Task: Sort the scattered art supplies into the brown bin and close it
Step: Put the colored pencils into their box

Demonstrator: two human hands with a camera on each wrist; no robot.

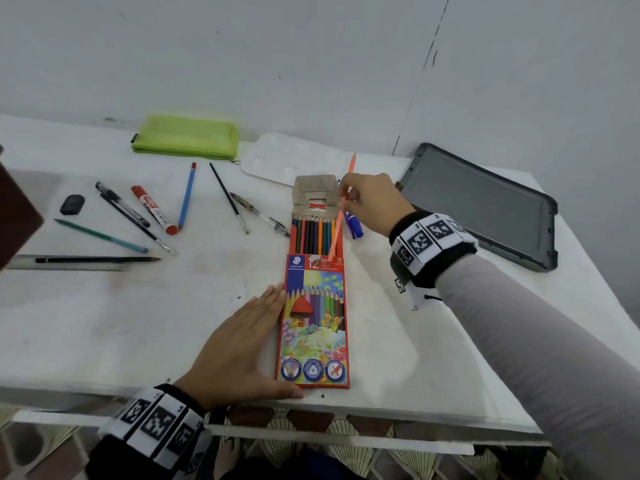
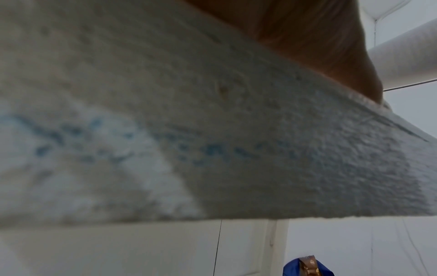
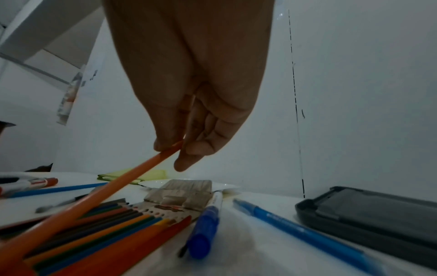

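A red coloured-pencil box [image 1: 315,320] lies open on the white table [image 1: 138,323], its flap [image 1: 316,194] folded back and a row of pencils showing. My right hand [image 1: 349,197] pinches an orange pencil [image 1: 341,211] between thumb and fingers, its lower end slanting into the box mouth; the right wrist view shows the orange pencil [image 3: 99,194] over the row. My left hand [image 1: 256,327] lies flat with straight fingers against the box's left side. A brown bin's corner [image 1: 15,216] shows at the far left. The left wrist view shows only the table's edge [image 2: 212,149].
Loose on the table: a green pouch [image 1: 185,137], white palette [image 1: 291,157], red marker [image 1: 154,209], blue pencil [image 1: 187,195], brushes, pens, black eraser [image 1: 72,204], ruler [image 1: 65,266] with a black pencil. A blue marker [image 3: 204,227] and blue pen [image 3: 300,227] lie right of the box. A grey lid [image 1: 481,206] lies at the right.
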